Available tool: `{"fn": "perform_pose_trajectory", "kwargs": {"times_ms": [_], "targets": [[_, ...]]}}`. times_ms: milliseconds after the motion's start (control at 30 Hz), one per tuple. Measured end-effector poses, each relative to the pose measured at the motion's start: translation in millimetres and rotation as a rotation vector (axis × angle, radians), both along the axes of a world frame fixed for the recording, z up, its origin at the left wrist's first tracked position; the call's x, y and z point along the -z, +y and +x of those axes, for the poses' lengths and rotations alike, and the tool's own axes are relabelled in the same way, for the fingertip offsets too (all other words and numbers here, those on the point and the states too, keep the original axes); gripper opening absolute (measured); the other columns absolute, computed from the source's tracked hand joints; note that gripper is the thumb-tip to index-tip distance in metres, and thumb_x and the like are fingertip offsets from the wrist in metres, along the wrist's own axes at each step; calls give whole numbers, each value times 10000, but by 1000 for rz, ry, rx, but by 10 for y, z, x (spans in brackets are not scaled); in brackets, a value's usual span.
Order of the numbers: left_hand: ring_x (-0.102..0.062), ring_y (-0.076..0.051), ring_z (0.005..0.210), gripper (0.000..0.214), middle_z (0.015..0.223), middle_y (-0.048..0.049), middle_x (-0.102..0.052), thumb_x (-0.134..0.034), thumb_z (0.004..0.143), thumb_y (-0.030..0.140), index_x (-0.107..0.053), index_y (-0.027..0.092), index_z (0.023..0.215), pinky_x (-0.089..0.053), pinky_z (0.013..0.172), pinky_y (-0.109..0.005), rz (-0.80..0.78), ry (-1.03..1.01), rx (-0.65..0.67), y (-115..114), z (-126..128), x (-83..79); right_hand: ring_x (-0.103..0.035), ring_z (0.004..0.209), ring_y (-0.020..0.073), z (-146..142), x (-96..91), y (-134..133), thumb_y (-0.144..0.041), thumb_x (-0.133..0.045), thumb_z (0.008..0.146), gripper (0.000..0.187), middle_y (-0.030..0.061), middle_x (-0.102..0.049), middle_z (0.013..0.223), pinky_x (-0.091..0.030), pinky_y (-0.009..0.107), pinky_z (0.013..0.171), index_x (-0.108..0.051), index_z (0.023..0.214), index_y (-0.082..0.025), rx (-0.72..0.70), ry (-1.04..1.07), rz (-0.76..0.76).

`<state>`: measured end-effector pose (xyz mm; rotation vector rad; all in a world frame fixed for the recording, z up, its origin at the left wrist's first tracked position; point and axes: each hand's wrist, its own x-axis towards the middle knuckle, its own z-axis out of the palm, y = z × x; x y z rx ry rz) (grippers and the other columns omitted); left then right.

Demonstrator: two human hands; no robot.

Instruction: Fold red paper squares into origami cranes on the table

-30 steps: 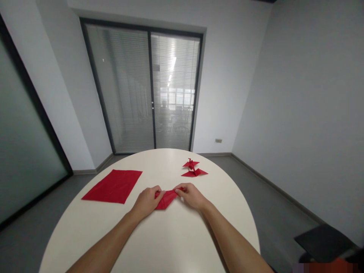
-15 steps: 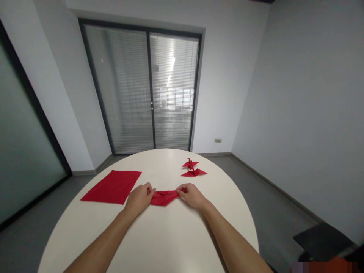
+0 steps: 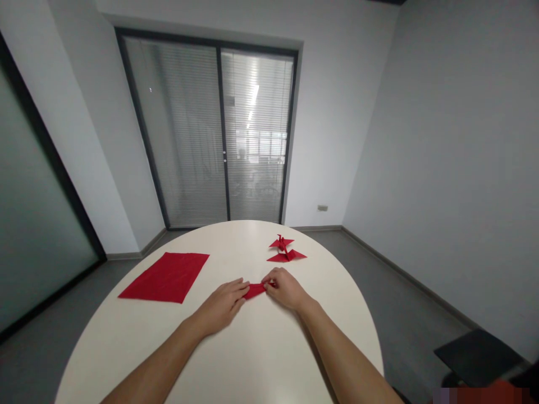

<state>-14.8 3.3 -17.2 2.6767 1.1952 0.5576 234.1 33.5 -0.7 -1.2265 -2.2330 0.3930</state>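
A folded piece of red paper (image 3: 255,290) lies on the round table between my hands, its left part covered by fingers. My left hand (image 3: 223,303) rests flat on it, fingers stretched out toward the right. At the paper's right end, my right hand (image 3: 283,287) pinches the tip between thumb and fingers. Just beyond the right hand sit two red paper cranes (image 3: 288,256), one behind the other. To the left of my left hand, a flat red sheet of paper (image 3: 166,278) with faint creases lies on the table.
The white round table (image 3: 252,359) has a curved edge on both sides. A dark chair (image 3: 478,353) stands at the lower right, beside the table. Behind the table is a glass door (image 3: 189,140) with blinds, and a plain wall rises on the right.
My left hand has let go of the paper's left end, moved right and flattened over the folded paper. My right hand keeps its pinch nearly in place.
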Motion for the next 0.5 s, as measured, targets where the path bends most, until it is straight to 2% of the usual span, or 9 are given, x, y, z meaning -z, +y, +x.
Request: {"fn": "perform_pose_trajectory", "kwargs": {"times_ms": [100, 200, 333, 500], "targets": [[-430, -272, 1341, 414, 1410, -30, -578, -417, 968, 197, -593, 254, 1338, -380, 1110, -468, 77, 25, -9, -2, -10, -57, -601, 971, 211, -16, -29, -31, -144, -580, 806, 276, 67, -720, 1009, -436, 305, 891, -770, 991, -219, -55, -45, 70], [-490, -281, 1227, 365, 1357, -45, -608, -472, 961, 249, -623, 275, 1292, -423, 1036, -470, 116, 32, -10, -37, 25, -127, -606, 931, 198, -46, -40, -57, -124, -559, 804, 303, 55, -729, 966, -432, 288, 876, -773, 997, -218, -112, -80, 62], [-538, -262, 1132, 321, 1252, -58, -660, -472, 982, 332, -647, 255, 1240, -452, 954, -438, 119, 19, -50, -75, 103, -149, -609, 853, 186, -50, -41, -70, -221, -605, 829, 207, 44, -721, 902, -433, 262, 790, -775, 946, -213, -155, -95, 41], [-568, -241, 1090, 316, 1185, -57, -689, -417, 1003, 287, -698, 228, 1135, -451, 924, -412, 126, -25, -122, -66, 159, -111, -611, 822, 178, -54, -34, -49, -296, -581, 896, 212, 50, -720, 878, -420, 257, 754, -771, 892, -201, -129, -93, 34]]}}
